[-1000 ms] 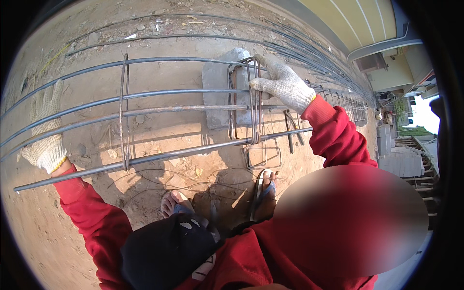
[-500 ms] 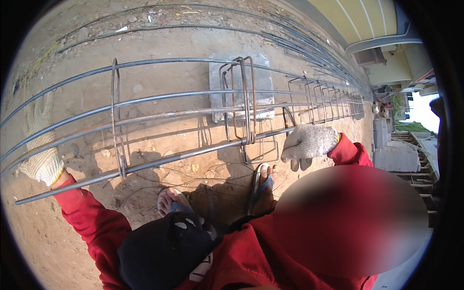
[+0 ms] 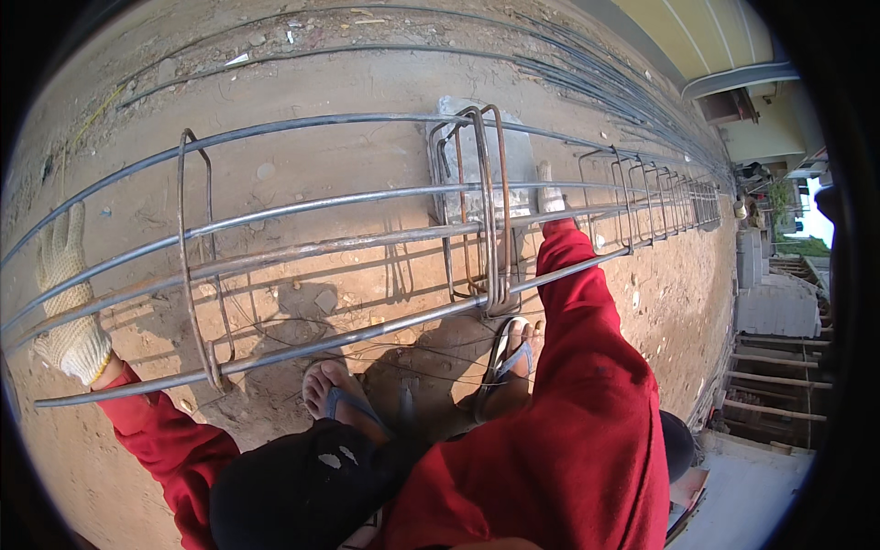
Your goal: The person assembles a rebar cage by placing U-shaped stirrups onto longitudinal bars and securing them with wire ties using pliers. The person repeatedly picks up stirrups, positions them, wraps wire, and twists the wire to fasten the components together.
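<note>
A long cage of steel reinforcing bars (image 3: 321, 194) runs across in front of me. Rectangular steel stirrups (image 3: 495, 266) are bunched around the bars near the middle, and a single stirrup (image 3: 183, 247) stands farther left. My left hand (image 3: 71, 302), in a knitted off-white glove, lies behind the bars near their left ends, its fingers stretched out. Through the cage reaches my right hand (image 3: 550, 198), also gloved, beside the grey concrete block (image 3: 521, 151) and the bunched stirrups. Its fingers are mostly hidden, so its grip cannot be told.
Loose long bars (image 3: 587, 69) lie on the dirt beyond the cage. More stirrups (image 3: 642, 188) are spaced along it to the right. My sandalled feet (image 3: 344, 394) stand close on the near side, among thin wires. Pale blocks (image 3: 779, 307) are stacked at far right.
My right hand has moved from the near bar, right of the bunched stirrups, forward into the cage beside the block. The view has shifted slightly. My left hand stays by the bar ends.
</note>
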`<move>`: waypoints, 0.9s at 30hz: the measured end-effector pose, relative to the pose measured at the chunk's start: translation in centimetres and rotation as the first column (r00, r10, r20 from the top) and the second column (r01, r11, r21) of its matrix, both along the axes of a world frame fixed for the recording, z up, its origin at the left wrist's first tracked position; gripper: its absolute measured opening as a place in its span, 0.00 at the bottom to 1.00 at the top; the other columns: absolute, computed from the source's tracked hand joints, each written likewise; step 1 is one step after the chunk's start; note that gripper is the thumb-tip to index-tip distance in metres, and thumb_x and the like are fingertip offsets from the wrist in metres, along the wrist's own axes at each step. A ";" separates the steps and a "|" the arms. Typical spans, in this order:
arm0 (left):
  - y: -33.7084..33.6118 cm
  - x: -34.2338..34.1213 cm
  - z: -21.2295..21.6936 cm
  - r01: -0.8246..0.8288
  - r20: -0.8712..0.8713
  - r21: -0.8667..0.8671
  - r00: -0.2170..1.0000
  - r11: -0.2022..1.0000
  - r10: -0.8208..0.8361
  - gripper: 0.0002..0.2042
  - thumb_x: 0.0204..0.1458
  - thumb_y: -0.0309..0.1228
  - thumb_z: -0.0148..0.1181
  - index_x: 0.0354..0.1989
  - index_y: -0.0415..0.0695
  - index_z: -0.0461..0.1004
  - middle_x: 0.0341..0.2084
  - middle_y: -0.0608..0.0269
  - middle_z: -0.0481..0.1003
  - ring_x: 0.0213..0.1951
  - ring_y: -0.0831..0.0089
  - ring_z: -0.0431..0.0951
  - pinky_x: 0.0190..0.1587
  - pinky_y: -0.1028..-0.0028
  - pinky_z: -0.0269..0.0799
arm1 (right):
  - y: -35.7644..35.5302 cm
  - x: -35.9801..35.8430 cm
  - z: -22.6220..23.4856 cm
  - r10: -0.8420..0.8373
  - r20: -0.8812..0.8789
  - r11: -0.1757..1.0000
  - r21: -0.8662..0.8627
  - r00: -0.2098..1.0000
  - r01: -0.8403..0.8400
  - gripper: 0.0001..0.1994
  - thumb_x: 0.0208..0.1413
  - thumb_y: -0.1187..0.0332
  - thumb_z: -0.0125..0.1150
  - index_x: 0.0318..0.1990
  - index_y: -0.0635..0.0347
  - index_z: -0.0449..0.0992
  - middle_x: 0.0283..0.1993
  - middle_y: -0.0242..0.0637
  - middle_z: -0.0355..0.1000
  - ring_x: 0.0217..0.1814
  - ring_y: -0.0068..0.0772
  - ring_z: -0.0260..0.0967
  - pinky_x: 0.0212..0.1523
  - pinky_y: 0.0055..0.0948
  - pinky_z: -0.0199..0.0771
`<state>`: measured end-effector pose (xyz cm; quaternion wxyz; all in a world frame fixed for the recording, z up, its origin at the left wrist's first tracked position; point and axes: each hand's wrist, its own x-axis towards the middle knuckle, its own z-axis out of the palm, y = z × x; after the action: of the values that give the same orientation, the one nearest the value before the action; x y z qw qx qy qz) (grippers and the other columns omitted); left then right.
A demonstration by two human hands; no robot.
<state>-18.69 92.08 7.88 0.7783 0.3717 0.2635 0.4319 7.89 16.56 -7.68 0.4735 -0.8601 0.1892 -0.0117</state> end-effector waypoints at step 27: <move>3.2 0.7 -1.6 0.482 0.537 0.155 0.691 0.862 -0.483 0.36 0.63 0.59 0.31 0.74 0.48 0.47 0.74 0.61 0.48 0.73 0.60 0.49 0.73 0.54 0.42 | 26.9 -17.5 8.1 0.133 0.197 0.270 0.936 0.971 -0.227 0.29 0.62 0.73 0.57 0.69 0.55 0.55 0.50 0.45 0.72 0.47 0.35 0.76 0.43 0.36 0.83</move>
<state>-17.96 95.23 6.23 0.9057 0.2857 -0.0832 0.3019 -9.57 43.42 0.38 0.8961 -0.4245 0.0416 0.1226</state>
